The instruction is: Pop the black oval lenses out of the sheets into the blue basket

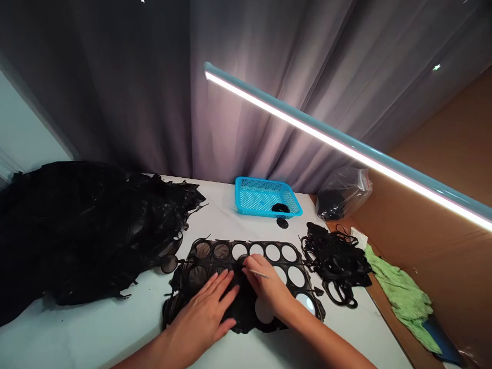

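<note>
A black sheet [184, 300] with rows of round rings lies on the white table in front of me. Several rings at its right frame open white holes [296, 277], while rings at the left still hold dark discs [202, 250]. My left hand [205, 312] rests on the sheet, palm down and fingers stretched out. My right hand [265, 284] is pinched around a thin silver tool [259, 274], whose kind I cannot make out. Its fingertips touch the sheet near the middle of the upper rows. Some holes are partly hidden behind this hand.
A large heap of black sheets [88, 230] covers the left side. Behind stands a blue basket [261, 211] with black discs inside; a loose black disc [282, 223] lies before it. At right are black scraps [338, 261], a clear bag [346, 192] and a green cloth [403, 297]. A lamp tube [326, 130] hangs above.
</note>
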Motion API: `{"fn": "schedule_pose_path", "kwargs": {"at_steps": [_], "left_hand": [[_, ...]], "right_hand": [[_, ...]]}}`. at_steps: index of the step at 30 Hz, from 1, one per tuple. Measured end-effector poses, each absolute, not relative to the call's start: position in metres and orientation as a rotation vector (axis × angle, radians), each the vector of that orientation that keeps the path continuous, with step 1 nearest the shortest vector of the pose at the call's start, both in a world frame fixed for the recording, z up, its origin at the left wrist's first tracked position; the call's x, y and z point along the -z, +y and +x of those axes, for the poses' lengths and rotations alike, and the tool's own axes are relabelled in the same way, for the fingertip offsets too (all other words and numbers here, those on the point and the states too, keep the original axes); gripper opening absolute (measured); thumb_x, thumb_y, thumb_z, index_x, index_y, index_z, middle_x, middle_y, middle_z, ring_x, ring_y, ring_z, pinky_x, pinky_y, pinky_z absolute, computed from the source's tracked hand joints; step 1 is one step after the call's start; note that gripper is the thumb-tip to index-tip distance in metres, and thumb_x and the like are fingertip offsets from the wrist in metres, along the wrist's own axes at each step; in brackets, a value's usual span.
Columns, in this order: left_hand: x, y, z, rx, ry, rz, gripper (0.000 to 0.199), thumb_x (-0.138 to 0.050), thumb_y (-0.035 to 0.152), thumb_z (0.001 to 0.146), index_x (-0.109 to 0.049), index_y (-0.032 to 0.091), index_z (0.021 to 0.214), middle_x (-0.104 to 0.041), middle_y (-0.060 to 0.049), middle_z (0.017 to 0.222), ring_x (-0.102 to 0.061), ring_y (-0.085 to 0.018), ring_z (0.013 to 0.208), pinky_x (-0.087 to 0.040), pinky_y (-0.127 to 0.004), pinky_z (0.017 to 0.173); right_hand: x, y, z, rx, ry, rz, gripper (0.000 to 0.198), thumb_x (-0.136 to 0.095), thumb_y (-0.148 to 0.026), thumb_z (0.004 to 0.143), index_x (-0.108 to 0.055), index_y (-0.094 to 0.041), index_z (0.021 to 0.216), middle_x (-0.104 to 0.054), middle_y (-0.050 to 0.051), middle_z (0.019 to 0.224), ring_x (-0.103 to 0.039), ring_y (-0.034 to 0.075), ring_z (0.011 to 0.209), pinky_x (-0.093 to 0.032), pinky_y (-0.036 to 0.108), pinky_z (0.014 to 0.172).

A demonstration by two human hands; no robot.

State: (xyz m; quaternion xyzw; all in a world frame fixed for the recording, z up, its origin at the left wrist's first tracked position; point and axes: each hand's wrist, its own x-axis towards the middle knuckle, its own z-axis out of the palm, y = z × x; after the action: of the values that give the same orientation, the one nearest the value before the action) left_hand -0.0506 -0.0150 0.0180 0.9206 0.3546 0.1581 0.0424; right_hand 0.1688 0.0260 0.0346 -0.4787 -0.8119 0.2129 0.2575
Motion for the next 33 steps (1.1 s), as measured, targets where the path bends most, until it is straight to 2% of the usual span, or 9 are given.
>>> {"fn": "schedule_pose_path", "kwargs": {"at_steps": [3,6,12,20,23,27,33], "left_hand": [[-0.017,-0.026,-0.054,-0.431,1.071,2.792,0.066,-0.062,0.038,0.091,-0.034,0.026,0.149,-0.026,-0.009,0.158,-0.033,-0.031,0.14,-0.038,-0.045,0.11],[-0.018,-0.027,-0.057,-0.4,1.039,2.775,0.066,-0.061,0.037,0.092,-0.031,0.029,0.15,-0.019,-0.007,0.16,-0.03,-0.031,0.142,-0.036,-0.046,0.111],[-0.021,-0.024,-0.057,-0.369,1.027,2.794,0.067,-0.061,0.037,0.092,-0.03,0.027,0.151,-0.02,-0.009,0.16,-0.031,-0.031,0.141,-0.036,-0.046,0.111],[-0.021,-0.025,-0.057,-0.399,1.024,2.787,0.069,-0.062,0.037,0.091,-0.03,0.029,0.151,-0.018,-0.008,0.16,-0.03,-0.032,0.141,-0.037,-0.047,0.11],[-0.02,-0.025,-0.058,-0.405,1.029,2.782,0.071,-0.063,0.036,0.09,-0.028,0.03,0.151,-0.015,-0.007,0.16,-0.029,-0.032,0.142,-0.036,-0.047,0.111],[-0.02,-0.026,-0.058,-0.321,1.035,2.795,0.073,-0.065,0.033,0.089,-0.028,0.028,0.152,-0.016,-0.009,0.16,-0.028,-0.032,0.142,-0.036,-0.048,0.111],[-0.026,-0.023,-0.059,-0.332,1.013,2.811,0.068,-0.064,0.034,0.091,-0.031,0.028,0.151,-0.018,-0.009,0.16,-0.025,-0.034,0.143,-0.035,-0.05,0.11]], "right_hand": [[-0.033,0.011,0.164,-0.861,-2.143,-1.23,0.006,-0.05,-0.018,0.095,-0.053,-0.022,0.091,-0.059,0.003,0.093,-0.055,0.017,0.082,-0.044,0.028,0.072],[-0.036,0.009,0.17,-0.993,-2.078,-1.188,0.005,-0.053,-0.021,0.095,-0.054,-0.021,0.09,-0.059,0.004,0.101,-0.056,0.017,0.09,-0.044,0.029,0.08],[-0.036,0.01,0.172,-1.042,-2.067,-1.141,0.011,-0.054,-0.021,0.095,-0.054,-0.02,0.084,-0.058,0.004,0.106,-0.055,0.017,0.096,-0.044,0.03,0.087],[-0.037,0.01,0.17,-0.978,-2.098,-1.161,0.011,-0.055,-0.018,0.094,-0.054,-0.02,0.083,-0.057,0.003,0.104,-0.056,0.017,0.093,-0.046,0.031,0.084],[-0.032,0.003,0.165,-0.857,-2.167,-1.182,0.01,-0.055,-0.015,0.093,-0.054,-0.02,0.085,-0.057,0.005,0.106,-0.055,0.018,0.094,-0.046,0.031,0.082],[-0.024,-0.001,0.158,-0.547,-2.361,-1.171,0.01,-0.053,-0.011,0.091,-0.054,-0.02,0.089,-0.06,0.008,0.108,-0.052,0.021,0.096,-0.045,0.034,0.083],[-0.037,0.042,0.2,-0.161,-1.924,-1.556,0.019,-0.041,-0.014,0.095,-0.051,-0.021,0.081,-0.057,0.006,0.082,-0.052,0.022,0.079,-0.043,0.033,0.071]]}}
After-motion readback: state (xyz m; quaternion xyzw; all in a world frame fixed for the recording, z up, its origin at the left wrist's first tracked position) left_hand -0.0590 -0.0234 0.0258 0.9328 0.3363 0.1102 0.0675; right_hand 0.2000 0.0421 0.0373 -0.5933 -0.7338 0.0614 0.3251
